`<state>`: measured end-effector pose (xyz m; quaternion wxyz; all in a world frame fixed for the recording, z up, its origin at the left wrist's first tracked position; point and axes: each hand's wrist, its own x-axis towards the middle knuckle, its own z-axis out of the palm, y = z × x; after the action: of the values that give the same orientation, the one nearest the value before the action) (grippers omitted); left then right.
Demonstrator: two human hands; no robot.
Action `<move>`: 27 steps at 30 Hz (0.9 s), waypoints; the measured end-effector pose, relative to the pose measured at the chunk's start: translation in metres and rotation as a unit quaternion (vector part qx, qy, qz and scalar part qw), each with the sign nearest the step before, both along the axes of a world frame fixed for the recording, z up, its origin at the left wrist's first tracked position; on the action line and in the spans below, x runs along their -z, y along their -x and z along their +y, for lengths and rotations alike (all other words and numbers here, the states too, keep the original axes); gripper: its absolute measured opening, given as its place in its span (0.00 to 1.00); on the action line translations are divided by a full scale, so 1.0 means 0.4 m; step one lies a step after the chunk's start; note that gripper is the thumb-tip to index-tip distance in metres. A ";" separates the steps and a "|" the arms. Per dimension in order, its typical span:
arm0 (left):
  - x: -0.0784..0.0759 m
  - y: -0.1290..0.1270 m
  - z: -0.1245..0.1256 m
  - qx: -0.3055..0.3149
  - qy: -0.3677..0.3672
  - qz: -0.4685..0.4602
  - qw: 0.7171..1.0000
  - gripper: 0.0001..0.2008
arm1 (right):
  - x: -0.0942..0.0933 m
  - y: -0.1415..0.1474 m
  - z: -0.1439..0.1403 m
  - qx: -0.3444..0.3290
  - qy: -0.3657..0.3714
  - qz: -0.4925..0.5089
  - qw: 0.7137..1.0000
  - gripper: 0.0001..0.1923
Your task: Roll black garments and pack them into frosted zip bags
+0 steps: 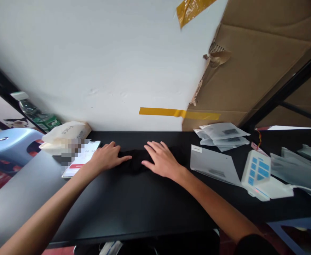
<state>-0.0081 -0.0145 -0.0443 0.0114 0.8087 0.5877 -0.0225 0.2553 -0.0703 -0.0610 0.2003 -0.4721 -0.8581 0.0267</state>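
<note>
Both hands flat, fingers spread, palms down on black cloth (135, 159) at far middle of black table (123, 209). Left hand (106, 157) on cloth's left end, right hand (162, 159) on right part. Phone (82, 157) just beside left hand; grey plastic bags (215, 163) to right.

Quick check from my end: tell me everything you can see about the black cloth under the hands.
The black cloth is a dark, soft-looking fabric piece lying flat on the black table, near the white wall. It is bunched or folded into a low, wide strip; against the dark tabletop its edges are hard to trace. The left hand rests on its left end, fingers pointing right, and the right hand presses flat on its right part. No print or label shows.
</note>
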 end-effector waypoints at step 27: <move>0.051 -0.172 0.002 -0.065 0.295 -0.392 0.869 0.22 | 0.065 0.023 -0.021 -0.020 0.076 0.002 0.997 0.36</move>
<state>0.0608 -0.0136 -0.0647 0.4802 0.6702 0.5520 0.1246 0.2461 -0.0788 -0.0869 0.1656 -0.4684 -0.8625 0.0966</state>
